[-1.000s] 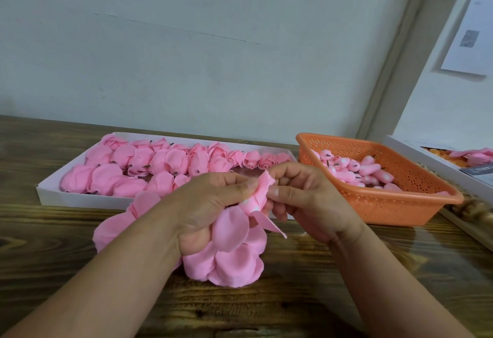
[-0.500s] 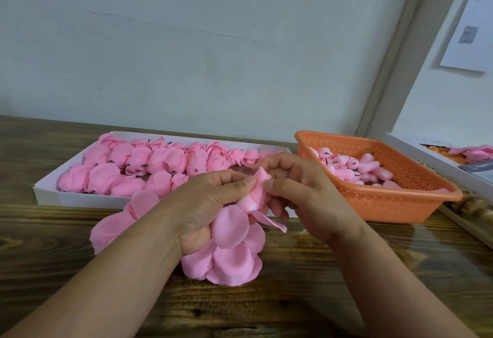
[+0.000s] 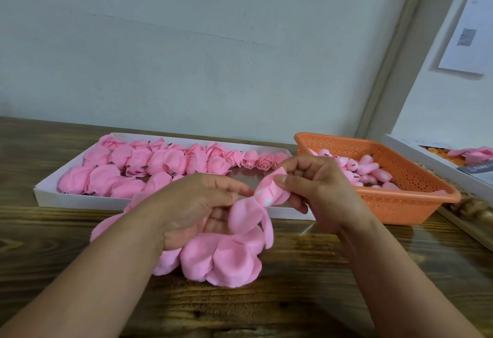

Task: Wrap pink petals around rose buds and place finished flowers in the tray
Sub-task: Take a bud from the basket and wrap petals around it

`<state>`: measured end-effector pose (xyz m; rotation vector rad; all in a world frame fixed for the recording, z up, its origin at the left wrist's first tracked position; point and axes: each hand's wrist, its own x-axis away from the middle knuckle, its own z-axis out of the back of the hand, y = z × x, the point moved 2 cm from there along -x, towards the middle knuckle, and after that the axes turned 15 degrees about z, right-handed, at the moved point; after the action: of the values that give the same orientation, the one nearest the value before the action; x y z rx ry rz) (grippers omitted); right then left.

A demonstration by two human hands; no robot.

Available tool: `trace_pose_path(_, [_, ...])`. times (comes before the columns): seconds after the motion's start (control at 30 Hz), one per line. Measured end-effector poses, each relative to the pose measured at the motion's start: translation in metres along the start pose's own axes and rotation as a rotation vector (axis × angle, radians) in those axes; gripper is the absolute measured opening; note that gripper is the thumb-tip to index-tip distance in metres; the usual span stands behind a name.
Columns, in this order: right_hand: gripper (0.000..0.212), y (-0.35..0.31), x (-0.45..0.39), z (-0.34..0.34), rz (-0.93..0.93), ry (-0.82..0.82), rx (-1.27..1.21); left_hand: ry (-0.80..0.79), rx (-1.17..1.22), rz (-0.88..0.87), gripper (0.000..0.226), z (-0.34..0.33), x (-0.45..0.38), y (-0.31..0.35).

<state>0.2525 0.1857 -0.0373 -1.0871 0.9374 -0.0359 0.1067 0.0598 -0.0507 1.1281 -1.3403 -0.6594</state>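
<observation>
At centre frame the right hand (image 3: 322, 185) pinches a bud (image 3: 270, 191) between thumb and curled fingers, holding it up off the table (image 3: 306, 297) so a petal can be laid round it from any side. Just left of it, the left hand (image 3: 194, 207) curls its fingers round a bunch of petals (image 3: 226, 255); one petal rises to touch the bud, while the rest hang low toward the table, likely kept in the palm as a ready supply so neither hand has to reach away. Whether the left fingertips (image 3: 240, 191) actually press the bud is hard to tell. Behind the hands, at middle left, the tray (image 3: 48, 196) lies close, within an easy reach, and already carries rows of flowers (image 3: 149, 164), with free room at its right end for the next one. At middle right the basket (image 3: 416, 199) holds bare buds (image 3: 365, 169), set on the side of the hand that takes them. Judging by this, the wrap is only beginning.
</observation>
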Motion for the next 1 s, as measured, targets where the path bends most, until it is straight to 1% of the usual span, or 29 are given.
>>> trace_pose_path(0.1, [0.008,-0.001,0.000,0.003,0.008,0.002,0.035,-0.060,0.024,0.005,0.022,-0.001,0.000,-0.001])
trace_pose_path(0.17, [0.007,-0.002,0.000,0.005,0.013,0.013,0.060,-0.046,0.000,-0.007,0.021,0.000,-0.002,-0.001])
trace_pose_path(0.23, [0.002,-0.004,0.000,0.005,0.021,0.012,0.066,-0.046,-0.017,-0.035,0.021,0.000,-0.001,0.000])
trace_pose_path(0.3, [0.006,-0.004,0.000,0.006,0.020,0.018,0.068,-0.083,0.002,-0.078,0.019,-0.003,0.001,0.001])
trace_pose_path(0.37, [0.006,-0.004,0.001,0.004,0.011,0.019,0.072,-0.120,0.027,-0.118,0.028,-0.006,0.002,0.001])
trace_pose_path(0.43, [0.005,-0.003,0.001,0.002,-0.002,0.012,0.077,-0.109,0.010,-0.156,0.039,-0.007,0.000,0.001])
trace_pose_path(0.53, [0.019,-0.003,0.000,-0.001,-0.015,0.025,0.085,-0.046,-0.035,-0.198,0.043,-0.008,-0.001,0.001])
trace_pose_path(0.67, [0.018,-0.003,0.001,-0.006,-0.050,0.003,0.121,0.077,-0.055,-0.237,0.032,-0.008,-0.003,0.001])
trace_pose_path(0.8, [0.017,-0.005,0.002,-0.010,-0.085,0.002,0.107,0.173,-0.097,-0.268,0.022,-0.008,-0.005,0.000])
trace_pose_path(0.87, [0.019,-0.006,0.002,-0.012,-0.102,0.006,0.101,0.285,-0.187,-0.334,0.020,-0.009,-0.005,0.000])
trace_pose_path(0.93, [0.021,-0.005,0.002,-0.012,-0.116,0.023,0.103,0.424,-0.294,-0.456,0.019,-0.010,-0.005,-0.001])
trace_pose_path(1.0, [0.022,-0.004,0.002,-0.013,-0.128,0.041,0.112,0.515,-0.397,-0.595,0.020,-0.013,-0.003,-0.001])
